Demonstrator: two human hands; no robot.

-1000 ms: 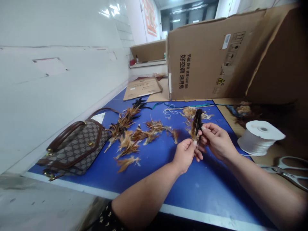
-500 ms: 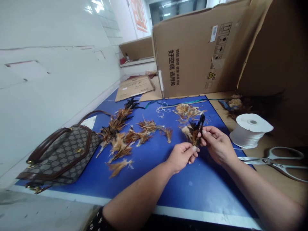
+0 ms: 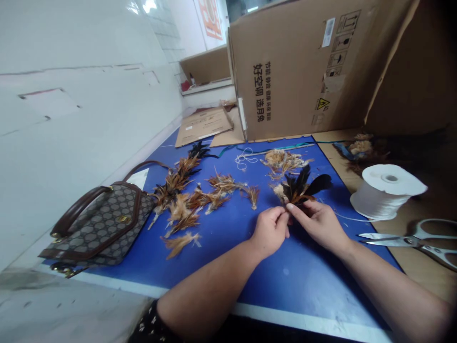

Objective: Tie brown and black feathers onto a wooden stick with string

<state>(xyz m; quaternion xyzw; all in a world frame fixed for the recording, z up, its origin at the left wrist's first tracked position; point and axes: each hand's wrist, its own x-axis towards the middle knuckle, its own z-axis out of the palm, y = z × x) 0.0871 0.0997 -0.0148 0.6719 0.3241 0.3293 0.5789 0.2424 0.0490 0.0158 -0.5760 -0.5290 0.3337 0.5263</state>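
Both my hands meet over the blue table point(image 3: 278, 281). My left hand point(image 3: 269, 231) and my right hand point(image 3: 317, 221) pinch the quill end of a small bundle of black and brown feathers point(image 3: 302, 186), which fans out away from me and lies low over the table. Several loose brown and black feather bundles point(image 3: 185, 200) lie spread to the left. A paler feather heap point(image 3: 282, 161) lies just behind the held bundle. A thin white thread runs from near my right hand toward the spool of white thread point(image 3: 387, 191).
A patterned brown handbag point(image 3: 96, 226) sits at the table's left edge by the white wall. Scissors point(image 3: 410, 240) lie on brown cardboard at the right. A large cardboard box point(image 3: 307, 71) stands behind, with flattened cardboard point(image 3: 205, 125) further back. More dark feathers point(image 3: 360, 152) lie beside the box.
The feather bundle has been lowered from upright to lying flat near the table and now fans out. Both hands dropped closer to the surface. The camera has shifted slightly.
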